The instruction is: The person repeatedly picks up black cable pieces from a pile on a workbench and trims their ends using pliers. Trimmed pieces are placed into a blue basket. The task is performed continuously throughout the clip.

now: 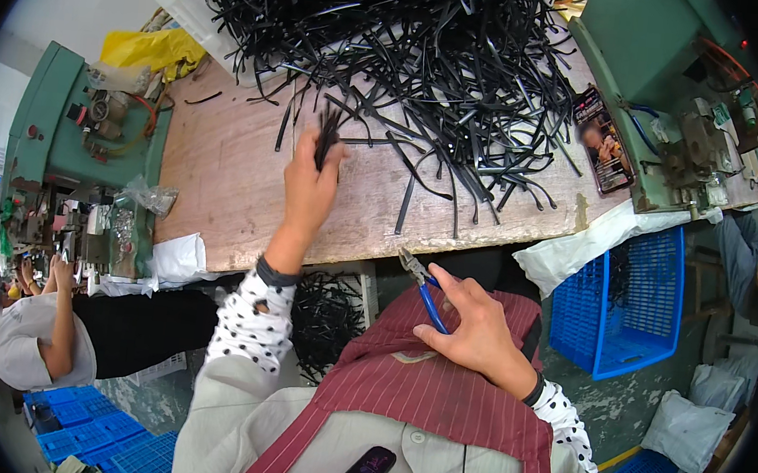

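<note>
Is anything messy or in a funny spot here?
Yes. The black strips sit in a tangled heap on the wooden table, with loose ones straggling toward its front edge. The left hand grips a few strips; the right hand holds blue-handled pliers over the lap, off the table.

i sit at a worn wooden workbench [239, 177] with a green machine [61, 128] at its left end and another green machine [650, 71] at its right. blue plastic crates [633, 302] stand on the stained concrete floor [627, 406].
</note>
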The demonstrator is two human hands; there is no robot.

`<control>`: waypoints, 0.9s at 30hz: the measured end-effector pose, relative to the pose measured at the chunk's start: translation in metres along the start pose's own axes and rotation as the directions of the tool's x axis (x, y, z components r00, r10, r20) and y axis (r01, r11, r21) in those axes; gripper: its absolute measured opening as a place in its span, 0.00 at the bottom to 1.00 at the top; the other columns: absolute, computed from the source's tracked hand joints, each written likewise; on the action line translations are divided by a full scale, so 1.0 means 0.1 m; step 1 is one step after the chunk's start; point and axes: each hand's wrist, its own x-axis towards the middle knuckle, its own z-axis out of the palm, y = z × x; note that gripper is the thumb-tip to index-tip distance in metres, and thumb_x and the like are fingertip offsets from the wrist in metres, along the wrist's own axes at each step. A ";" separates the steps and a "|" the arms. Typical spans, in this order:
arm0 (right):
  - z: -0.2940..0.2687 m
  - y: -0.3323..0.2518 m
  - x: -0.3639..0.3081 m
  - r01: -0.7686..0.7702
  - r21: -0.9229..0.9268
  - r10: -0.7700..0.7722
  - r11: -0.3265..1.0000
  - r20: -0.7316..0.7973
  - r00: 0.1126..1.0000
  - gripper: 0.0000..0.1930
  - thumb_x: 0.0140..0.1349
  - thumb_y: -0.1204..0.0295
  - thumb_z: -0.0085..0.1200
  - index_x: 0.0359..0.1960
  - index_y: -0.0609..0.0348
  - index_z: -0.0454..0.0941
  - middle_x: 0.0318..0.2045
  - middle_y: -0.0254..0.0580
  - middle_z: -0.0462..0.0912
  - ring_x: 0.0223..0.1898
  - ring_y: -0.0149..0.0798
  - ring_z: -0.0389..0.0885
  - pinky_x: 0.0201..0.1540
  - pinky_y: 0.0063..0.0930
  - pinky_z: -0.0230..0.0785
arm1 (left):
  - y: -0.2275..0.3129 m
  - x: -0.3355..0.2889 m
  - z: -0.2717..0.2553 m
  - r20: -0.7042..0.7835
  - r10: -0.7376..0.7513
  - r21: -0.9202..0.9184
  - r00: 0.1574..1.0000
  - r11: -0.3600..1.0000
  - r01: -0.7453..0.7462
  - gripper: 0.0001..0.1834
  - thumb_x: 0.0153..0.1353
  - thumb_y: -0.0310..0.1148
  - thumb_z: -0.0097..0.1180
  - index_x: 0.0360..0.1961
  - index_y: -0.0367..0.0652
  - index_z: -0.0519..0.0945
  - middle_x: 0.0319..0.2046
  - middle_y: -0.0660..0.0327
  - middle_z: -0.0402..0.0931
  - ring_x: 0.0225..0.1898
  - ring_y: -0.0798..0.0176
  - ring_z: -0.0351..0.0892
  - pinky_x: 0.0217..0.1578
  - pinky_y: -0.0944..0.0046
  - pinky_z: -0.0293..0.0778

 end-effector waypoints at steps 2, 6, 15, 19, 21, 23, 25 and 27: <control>0.03 0.01 0.03 0.048 0.013 -0.048 0.999 -0.029 0.998 0.43 0.43 0.60 0.70 0.65 0.49 0.68 0.32 0.47 0.74 0.32 0.49 0.79 0.33 0.39 0.74 | -0.33 -0.29 0.06 -0.028 0.023 0.053 0.999 0.998 -0.021 0.11 0.67 0.35 0.54 0.44 0.38 0.75 0.28 0.58 0.76 0.28 0.62 0.74 0.33 0.66 0.70; 0.01 -0.03 0.07 0.125 -0.103 -0.135 0.987 -0.098 0.986 0.42 0.41 0.62 0.71 0.64 0.49 0.69 0.32 0.45 0.73 0.30 0.47 0.78 0.32 0.37 0.73 | -0.40 -0.64 0.10 0.209 -0.316 -0.479 0.926 0.792 0.378 0.15 0.70 0.45 0.50 0.39 0.42 0.74 0.27 0.65 0.71 0.23 0.70 0.66 0.27 0.70 0.66; -0.12 -0.18 0.15 0.255 -0.300 -0.301 0.919 -0.118 0.946 0.42 0.38 0.66 0.70 0.62 0.48 0.71 0.34 0.43 0.71 0.33 0.45 0.74 0.29 0.37 0.69 | 0.25 -0.63 0.06 0.717 -0.107 -0.696 0.689 -0.162 0.699 0.19 0.73 0.49 0.40 0.36 0.44 0.71 0.21 0.67 0.64 0.14 0.78 0.56 0.13 0.76 0.58; -0.14 -0.23 0.14 0.238 -0.345 -0.284 0.908 -0.091 0.954 0.41 0.38 0.66 0.70 0.62 0.47 0.71 0.35 0.43 0.71 0.33 0.44 0.73 0.29 0.36 0.69 | 0.28 -0.65 0.05 0.760 -0.083 -0.646 0.645 -0.208 0.734 0.19 0.74 0.48 0.38 0.35 0.43 0.70 0.21 0.68 0.64 0.14 0.78 0.58 0.13 0.76 0.60; -0.15 -0.23 0.14 0.235 -0.347 -0.277 0.908 -0.077 0.958 0.41 0.38 0.66 0.70 0.62 0.47 0.71 0.35 0.43 0.71 0.32 0.44 0.73 0.29 0.36 0.69 | 0.28 -0.65 0.04 0.770 -0.063 -0.633 0.635 -0.206 0.746 0.19 0.74 0.47 0.37 0.35 0.43 0.69 0.20 0.68 0.63 0.14 0.78 0.57 0.13 0.76 0.60; -0.15 -0.22 0.13 0.244 -0.332 -0.279 0.911 -0.062 0.958 0.41 0.38 0.67 0.70 0.62 0.47 0.71 0.35 0.43 0.71 0.31 0.43 0.73 0.28 0.36 0.69 | 0.27 -0.65 0.05 0.772 -0.020 -0.627 0.635 -0.183 0.757 0.19 0.74 0.47 0.37 0.34 0.43 0.69 0.20 0.68 0.62 0.14 0.78 0.57 0.14 0.76 0.60; -0.16 -0.21 0.13 0.249 -0.292 -0.273 0.923 -0.041 0.961 0.41 0.39 0.66 0.70 0.62 0.48 0.71 0.34 0.43 0.71 0.29 0.43 0.74 0.27 0.36 0.70 | 0.28 -0.68 0.06 0.713 -0.057 -0.695 0.698 -0.186 0.695 0.19 0.74 0.48 0.37 0.34 0.44 0.68 0.19 0.69 0.62 0.14 0.78 0.56 0.14 0.76 0.59; -0.16 -0.20 0.14 0.247 -0.249 -0.264 0.936 -0.036 0.964 0.41 0.39 0.66 0.70 0.62 0.48 0.72 0.32 0.43 0.72 0.27 0.43 0.75 0.27 0.36 0.71 | 0.33 -0.76 0.11 0.539 -0.139 -0.842 0.830 -0.059 0.537 0.18 0.74 0.48 0.39 0.34 0.46 0.67 0.20 0.68 0.61 0.14 0.78 0.54 0.14 0.76 0.56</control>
